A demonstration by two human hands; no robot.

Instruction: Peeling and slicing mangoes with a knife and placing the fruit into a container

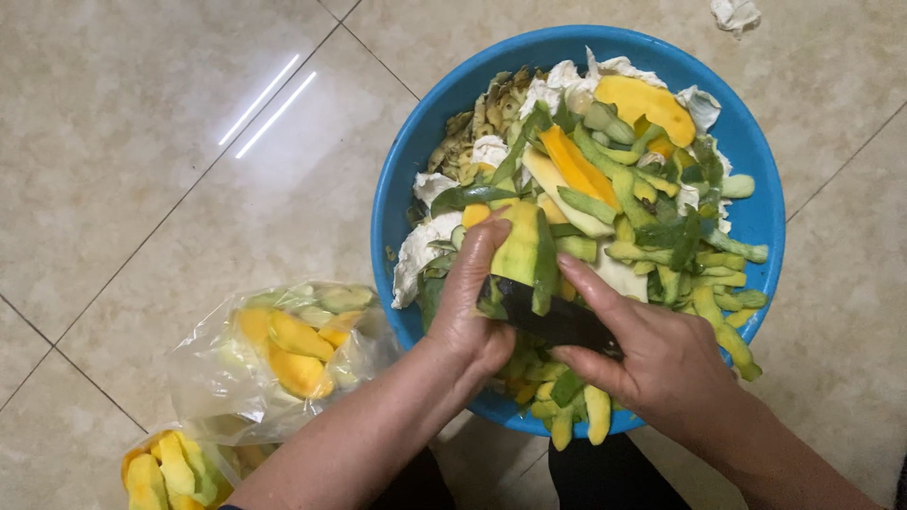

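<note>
My left hand grips a half-peeled mango, green skin still on one side and yellow flesh bared. In my right hand is a dark-bladed knife, its blade lying against the mango's lower end with my thumb stretched along it. Both hands work over a big blue basin heaped with green mango peels, yellow scraps and crumpled white tissue.
At lower left a clear plastic bag holds peeled yellow mango pieces, and a second bag of pieces lies at the bottom edge. Everything rests on a beige tiled floor. A crumpled white tissue lies at the top right.
</note>
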